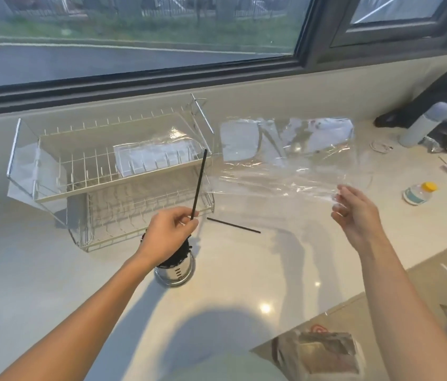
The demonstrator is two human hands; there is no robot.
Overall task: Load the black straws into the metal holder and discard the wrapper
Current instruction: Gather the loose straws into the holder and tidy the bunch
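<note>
My left hand (168, 232) pinches one black straw (200, 182) near its lower end, and the straw points up and away, just above the metal holder (174, 272). The holder stands on the white counter, packed with black straws whose tops show under my hand. A second black straw (233, 225) lies flat on the counter to the right of the holder. My right hand (355, 213) holds the clear plastic wrapper (285, 160) by its right edge, lifted above the counter and spread out to the left.
A white wire dish rack (107, 171) stands behind the holder under the window. At the far right are a grey bottle (423, 123), dark cloth, and a small yellow-capped bottle (419, 192). A packet (324, 350) lies on the lower surface at the bottom right.
</note>
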